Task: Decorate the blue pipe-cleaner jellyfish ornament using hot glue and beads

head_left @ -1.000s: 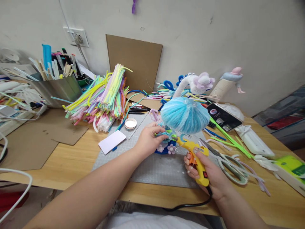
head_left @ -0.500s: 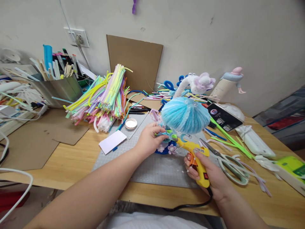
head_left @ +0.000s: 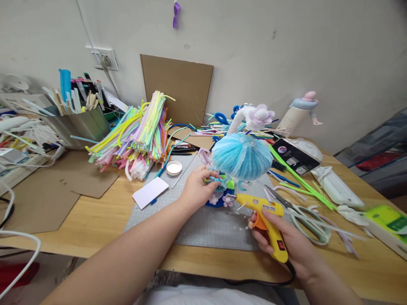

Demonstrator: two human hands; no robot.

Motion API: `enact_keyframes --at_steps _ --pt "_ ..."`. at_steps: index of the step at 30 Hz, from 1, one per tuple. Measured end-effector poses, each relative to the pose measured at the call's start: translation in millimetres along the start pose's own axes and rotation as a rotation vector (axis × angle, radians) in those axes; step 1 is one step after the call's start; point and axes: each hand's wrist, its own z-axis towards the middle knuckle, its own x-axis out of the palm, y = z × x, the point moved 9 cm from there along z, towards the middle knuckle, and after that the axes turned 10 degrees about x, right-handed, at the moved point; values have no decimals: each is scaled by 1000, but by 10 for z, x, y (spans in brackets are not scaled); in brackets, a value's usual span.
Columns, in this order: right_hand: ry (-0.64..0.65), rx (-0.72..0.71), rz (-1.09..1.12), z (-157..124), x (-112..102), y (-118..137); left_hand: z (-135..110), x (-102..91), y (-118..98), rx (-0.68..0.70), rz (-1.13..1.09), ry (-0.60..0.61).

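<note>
soft, even indoor light lay over the counter (head_left: pixel 106 214), leaving only faint shadows. the grey wall (head_left: pixel 241 51) dimmed toward the upper right. a pale sheen marked the metal container (head_left: pixel 78 129). wide-angle distortion stretched the edges, and the green packet (head_left: pixel 386 219) smeared into blur; the middle was clearer.

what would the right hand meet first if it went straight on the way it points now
Probably the small lilac flower on the dark-blue base, which the yellow glue gun in the right hand points toward; depth is unclear, so the nozzle might pass just above it.
</note>
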Motion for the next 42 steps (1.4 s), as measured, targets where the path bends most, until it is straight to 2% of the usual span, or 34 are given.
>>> enact_keyframes --at_steps 4,8,10,12,16,20,23,25,28,31,34,39,42 --pt "-65 102 -201 -126 -79 -85 -9 -18 -26 3 25 -3" --pt "-295 137 -383 -196 -314 -19 -12 -21 -78 15 61 18" --pt "-388 107 -632 -196 -412 120 -10 -16 -98 35 71 27" --pt "-424 64 -965 -168 -438 281 -7 1 -98 49 74 42" --pt "-529 23 -1394 -166 -398 547 -7 15 -69 53 66 52" --pt "-639 -52 -1638 -259 -167 653 -15 1 -60 43 88 48" --pt "-667 -36 -1681 -296 -117 542 -15 3 -68 43 91 54" --pt "-653 -81 -1635 -300 -136 465 -13 5 -70 45 89 54" --pt "-617 -154 -1564 -304 -233 385 -14 4 -68 48 89 44" --pt "-622 -164 -1520 -340 -380 362 -18 1 -70 58 88 32" --pt "-592 -174 -1494 -384 -431 349 -22 2 -63 53 71 24" --pt "-508 -135 -1521 -413 -285 284 -20 -4 -59 52 51 15" --pt "-552 -114 -1514 -440 -170 391 -18 5 -60 59 38 23"
